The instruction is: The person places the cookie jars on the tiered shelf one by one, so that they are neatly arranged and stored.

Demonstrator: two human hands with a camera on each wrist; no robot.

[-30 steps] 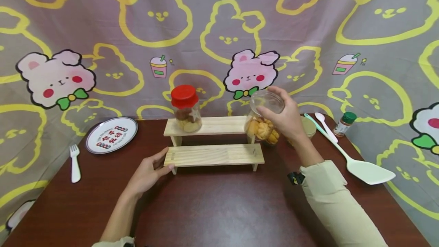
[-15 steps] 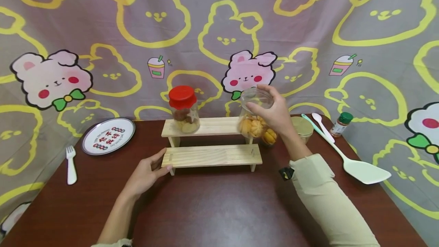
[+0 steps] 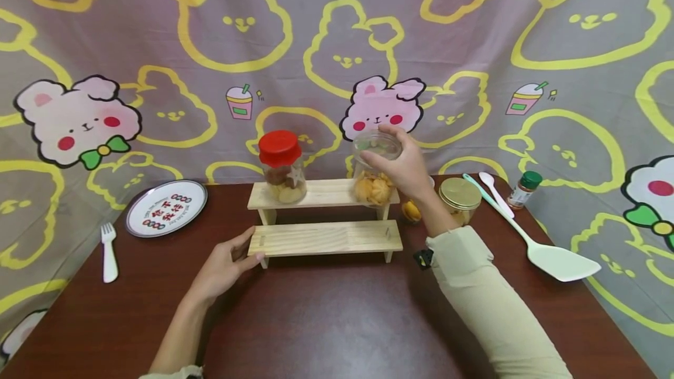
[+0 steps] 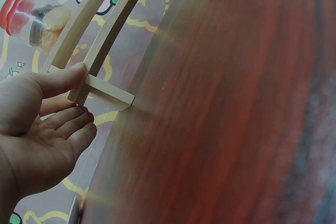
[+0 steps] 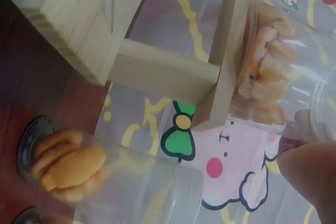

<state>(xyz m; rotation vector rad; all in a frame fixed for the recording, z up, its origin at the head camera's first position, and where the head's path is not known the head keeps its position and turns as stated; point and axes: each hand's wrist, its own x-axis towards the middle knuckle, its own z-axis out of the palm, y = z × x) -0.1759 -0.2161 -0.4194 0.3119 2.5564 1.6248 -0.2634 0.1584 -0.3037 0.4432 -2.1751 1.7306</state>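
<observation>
A two-step wooden display rack [image 3: 326,238] stands on the table. My left hand [image 3: 223,265] grips the left end of its lower step, the thumb [image 4: 68,80] against the board's front edge. My right hand [image 3: 404,165] holds a clear jar [image 3: 372,189] around its upper part. Small ridged orange-yellow pastries [image 5: 268,72] fill its lower half. The jar is upright at the right end of the upper step, its base at the board in the right wrist view. On the upper step's left end stands a red-lidded jar [image 3: 282,168] with cookies inside.
Right of the rack stand another clear jar of pastries [image 5: 79,166], partly behind my wrist, and a gold-lidded jar [image 3: 460,193]. Farther right lie a spatula [image 3: 560,262] and spoons beside a green-capped bottle [image 3: 523,190]. A plate [image 3: 167,209] and white fork [image 3: 109,253] lie left.
My right hand has moved left with the clear jar, bringing it over the upper step's right end. The gold-lidded jar shows more fully. My left hand stays on the rack.
</observation>
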